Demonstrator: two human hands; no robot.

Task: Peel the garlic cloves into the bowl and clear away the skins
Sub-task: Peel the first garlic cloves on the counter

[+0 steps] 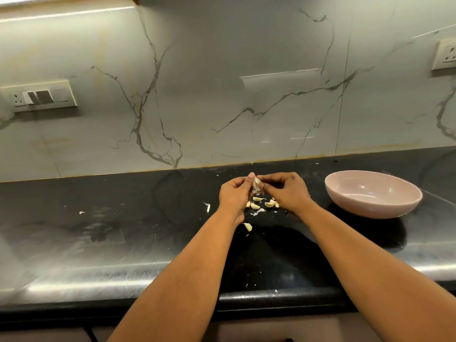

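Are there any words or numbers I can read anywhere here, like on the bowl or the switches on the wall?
None: no words or numbers show.
Pink bowl: plain, no writing.
Left switch plate: no readable label.
Right socket plate: no readable label.
Counter and marble wall: only veins and reflections.

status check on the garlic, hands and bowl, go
Left hand and right hand both pinching one garlic clove, mid-peel. Pink bowl looks empty. Loose cloves and skins on the counter; nothing blocking.
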